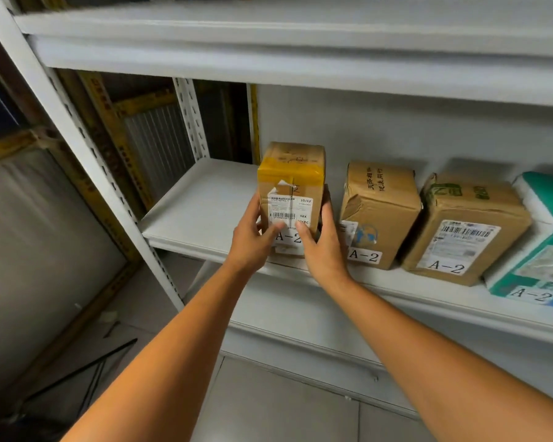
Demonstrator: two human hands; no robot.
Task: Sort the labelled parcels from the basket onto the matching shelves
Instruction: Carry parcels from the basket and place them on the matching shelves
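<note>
A small brown cardboard parcel (290,183) with yellow tape and an "A-2" label stands upright at the front edge of the middle white shelf (201,199). My left hand (253,240) grips its left side and my right hand (324,244) grips its right side, thumbs on the labelled front. To its right on the same shelf lie two more brown parcels (380,205) (470,224) and a green-and-white soft parcel (543,250), all labelled "A-2". The basket is out of view.
A white shelf board (300,43) runs overhead and another shelf (300,317) lies below. The rack's white upright post (87,148) slants at the left. Framed panels (39,234) lean on the left; the grey floor (268,403) is below.
</note>
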